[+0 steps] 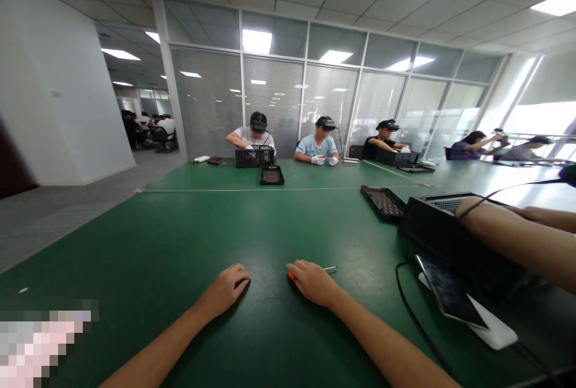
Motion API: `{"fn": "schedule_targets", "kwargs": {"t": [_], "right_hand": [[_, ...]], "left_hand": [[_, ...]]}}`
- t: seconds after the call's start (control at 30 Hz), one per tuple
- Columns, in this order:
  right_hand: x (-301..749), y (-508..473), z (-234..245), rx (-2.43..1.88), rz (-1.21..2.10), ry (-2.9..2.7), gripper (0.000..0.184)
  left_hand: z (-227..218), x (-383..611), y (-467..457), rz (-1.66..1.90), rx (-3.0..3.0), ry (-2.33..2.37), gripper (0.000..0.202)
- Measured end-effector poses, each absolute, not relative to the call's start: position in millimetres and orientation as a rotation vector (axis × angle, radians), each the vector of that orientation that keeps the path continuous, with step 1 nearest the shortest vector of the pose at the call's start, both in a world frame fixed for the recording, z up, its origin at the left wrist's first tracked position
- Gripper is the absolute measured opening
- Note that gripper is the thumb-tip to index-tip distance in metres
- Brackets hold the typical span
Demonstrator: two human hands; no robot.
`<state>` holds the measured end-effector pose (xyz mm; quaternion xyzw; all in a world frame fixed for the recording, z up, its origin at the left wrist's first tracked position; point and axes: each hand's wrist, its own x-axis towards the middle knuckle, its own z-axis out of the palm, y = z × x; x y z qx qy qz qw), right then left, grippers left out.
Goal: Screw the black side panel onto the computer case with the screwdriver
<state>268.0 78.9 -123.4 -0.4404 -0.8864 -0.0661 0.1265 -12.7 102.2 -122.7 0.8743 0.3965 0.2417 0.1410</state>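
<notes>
My left hand (225, 289) rests on the green table (189, 238), fingers curled under, nothing visible in it. A little to its right, my right hand (312, 282) lies curled over a small screwdriver (328, 268). An orange bit of the handle shows at my fingers and the thin metal shaft sticks out to the right.
A phone (450, 294) on a white power bank (492, 331) with a black cable lies at my right. Beside it a co-worker's forearm (517, 235) rests on a black crate (443, 226), with a black tray (383, 202) next to it. Several people sit across the table with crates.
</notes>
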Motion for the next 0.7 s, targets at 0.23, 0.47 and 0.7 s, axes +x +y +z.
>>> {"fn": "schedule_targets", "kwargs": {"t": [0.23,0.47,0.7], "right_hand": [[268.0,78.7,-122.9,-1.289,-0.166,-2.575,0.028],[268.4,79.7,-125.4,-1.284,-0.189,-2.577,0.028],[267.8,78.7,-124.2,-1.298,-0.188,-2.581,0.029]], "left_hand": [[-121.1,-13.2,101.2,0.685,2.532,1.142,0.027],[-122.4,-13.0,101.8,0.693,2.528,1.137,0.026],[-123.2,-13.1,101.9,0.706,2.523,1.14,0.026]]}}
